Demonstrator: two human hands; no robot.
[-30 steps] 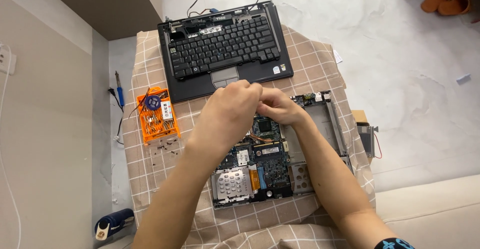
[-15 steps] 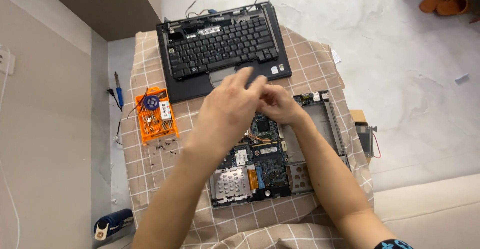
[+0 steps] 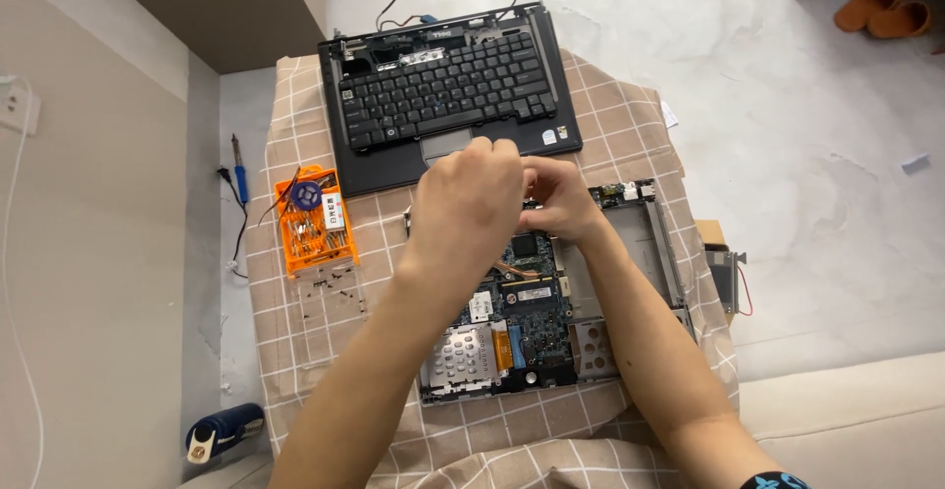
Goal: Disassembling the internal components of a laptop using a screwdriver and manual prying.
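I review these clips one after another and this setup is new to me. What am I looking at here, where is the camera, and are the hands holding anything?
There is no machine: a person works with two bare hands, filmed by a camera on their head that looks down. The left hand and right hand meet over the upper edge of an opened laptop base with its circuit board exposed. Whether they hold anything small is hidden by the fingers. All this lies on a checked cloth. Above sits the detached black keyboard panel. On the left are an orange screwdriver-bit case and loose small screws. Off the cloth lies a blue-handled tool.
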